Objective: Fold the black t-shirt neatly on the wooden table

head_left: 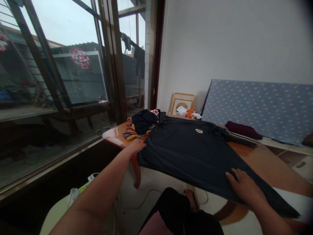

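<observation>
A dark T-shirt (186, 147) with a small white logo lies spread over the wooden table (271, 163), its lower edge hanging past the near side. At the shirt's left edge, my left hand (137, 146) is closed on the fabric; its fingertips are partly hidden. My right hand (245, 186) rests on the lower right part of the shirt, palm down with the fingers apart. Beyond my left hand, a heap of clothes (144, 122), dark and striped, sits on the table's corner.
Folded clothes (244, 132) are stacked at the table's right, a maroon piece on top. Behind stand a blue dotted panel (256, 107) and wooden frames (182, 99). Glass windows (80, 71) line the left. A pale green stool (57, 212) and a cable (146, 197) are below.
</observation>
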A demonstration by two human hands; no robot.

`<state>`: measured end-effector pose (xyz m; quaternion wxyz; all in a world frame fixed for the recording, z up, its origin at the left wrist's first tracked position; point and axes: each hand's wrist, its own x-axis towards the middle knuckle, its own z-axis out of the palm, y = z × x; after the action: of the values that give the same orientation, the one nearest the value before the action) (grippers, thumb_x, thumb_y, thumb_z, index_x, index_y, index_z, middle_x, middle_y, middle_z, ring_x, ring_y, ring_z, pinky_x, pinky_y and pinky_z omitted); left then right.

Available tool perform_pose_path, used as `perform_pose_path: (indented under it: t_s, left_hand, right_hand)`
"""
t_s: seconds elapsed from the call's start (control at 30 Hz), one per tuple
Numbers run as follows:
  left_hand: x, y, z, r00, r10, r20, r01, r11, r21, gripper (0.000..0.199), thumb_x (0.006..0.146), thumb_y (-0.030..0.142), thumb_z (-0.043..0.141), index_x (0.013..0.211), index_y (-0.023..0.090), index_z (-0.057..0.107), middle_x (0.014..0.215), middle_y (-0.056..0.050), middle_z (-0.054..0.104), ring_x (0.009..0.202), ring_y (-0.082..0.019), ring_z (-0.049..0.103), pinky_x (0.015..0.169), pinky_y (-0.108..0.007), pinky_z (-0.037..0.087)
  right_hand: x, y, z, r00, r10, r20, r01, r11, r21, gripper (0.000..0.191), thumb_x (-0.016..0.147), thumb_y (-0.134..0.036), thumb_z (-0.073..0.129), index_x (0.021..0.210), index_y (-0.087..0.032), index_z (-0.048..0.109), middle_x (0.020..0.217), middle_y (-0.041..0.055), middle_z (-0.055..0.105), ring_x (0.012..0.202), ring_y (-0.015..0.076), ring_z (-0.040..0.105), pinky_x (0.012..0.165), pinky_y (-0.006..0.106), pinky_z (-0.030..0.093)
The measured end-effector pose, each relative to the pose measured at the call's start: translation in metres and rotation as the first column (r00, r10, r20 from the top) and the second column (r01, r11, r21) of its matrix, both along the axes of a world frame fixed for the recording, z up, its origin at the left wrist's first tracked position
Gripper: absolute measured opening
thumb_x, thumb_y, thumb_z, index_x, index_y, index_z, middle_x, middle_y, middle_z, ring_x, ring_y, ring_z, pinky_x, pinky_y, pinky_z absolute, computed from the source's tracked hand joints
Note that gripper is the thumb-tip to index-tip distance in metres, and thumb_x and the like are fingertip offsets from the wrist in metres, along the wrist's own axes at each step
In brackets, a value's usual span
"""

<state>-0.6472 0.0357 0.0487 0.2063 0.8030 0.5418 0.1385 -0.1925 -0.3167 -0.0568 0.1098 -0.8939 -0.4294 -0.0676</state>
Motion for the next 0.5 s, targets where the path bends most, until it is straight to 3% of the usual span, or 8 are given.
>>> perform_pose_path:
  t_s: [0.07, 0.17, 0.3, 0.5]
  left_hand:
    - [-0.002, -0.006, -0.003, 1.000, 0.022, 0.010, -0.022, 1.000, -0.012, 0.029, 0.090, 0.040, 0.051, 0.095, 0.017, 0.067, 0.081, -0.007, 0.073, 0.067, -0.020, 0.068, 0.058, -0.027, 0.046]
    - [-0.004, -0.009, -0.005, 0.999, 0.051, 0.014, -0.052, 0.998, 0.020, 0.034, 0.095, 0.040, 0.042, 0.103, 0.017, 0.065, 0.092, -0.009, 0.073, 0.077, -0.020, 0.069, 0.063, -0.027, 0.047]
    - [-0.010, -0.009, -0.005, 0.996, 0.078, -0.038, -0.075, 0.994, 0.083, 0.036, 0.092, 0.046, 0.047, 0.102, 0.017, 0.067, 0.109, -0.015, 0.072, 0.102, -0.027, 0.067, 0.082, -0.033, 0.049]
    - [-0.019, -0.017, -0.004, 0.977, 0.141, -0.162, -0.121, 0.985, 0.124, 0.050, 0.090, 0.060, 0.046, 0.104, 0.019, 0.070, 0.113, -0.019, 0.071, 0.112, -0.036, 0.064, 0.089, -0.042, 0.048]
  right_hand:
    - [0.002, 0.000, -0.002, 1.000, 0.001, 0.005, -0.001, 1.000, -0.007, 0.079, 0.093, -0.062, 0.026, 0.144, -0.008, 0.051, 0.150, 0.0199, 0.048, 0.144, 0.0353, 0.037, 0.119, 0.050, 0.029]
    - [0.003, 0.000, -0.002, 1.000, 0.001, 0.009, -0.001, 1.000, -0.015, 0.080, 0.093, -0.063, 0.025, 0.143, -0.007, 0.051, 0.150, 0.0204, 0.048, 0.145, 0.0351, 0.036, 0.119, 0.048, 0.029]
    - [0.002, 0.001, 0.001, 1.000, 0.004, 0.005, -0.004, 1.000, -0.013, 0.077, 0.092, -0.060, 0.030, 0.143, -0.006, 0.051, 0.149, 0.0200, 0.049, 0.144, 0.0348, 0.038, 0.120, 0.047, 0.027]
    - [-0.003, 0.001, 0.007, 1.000, -0.009, -0.028, 0.009, 1.000, -0.001, 0.077, 0.092, -0.061, 0.030, 0.144, -0.008, 0.050, 0.148, 0.0201, 0.049, 0.144, 0.0346, 0.038, 0.118, 0.050, 0.030]
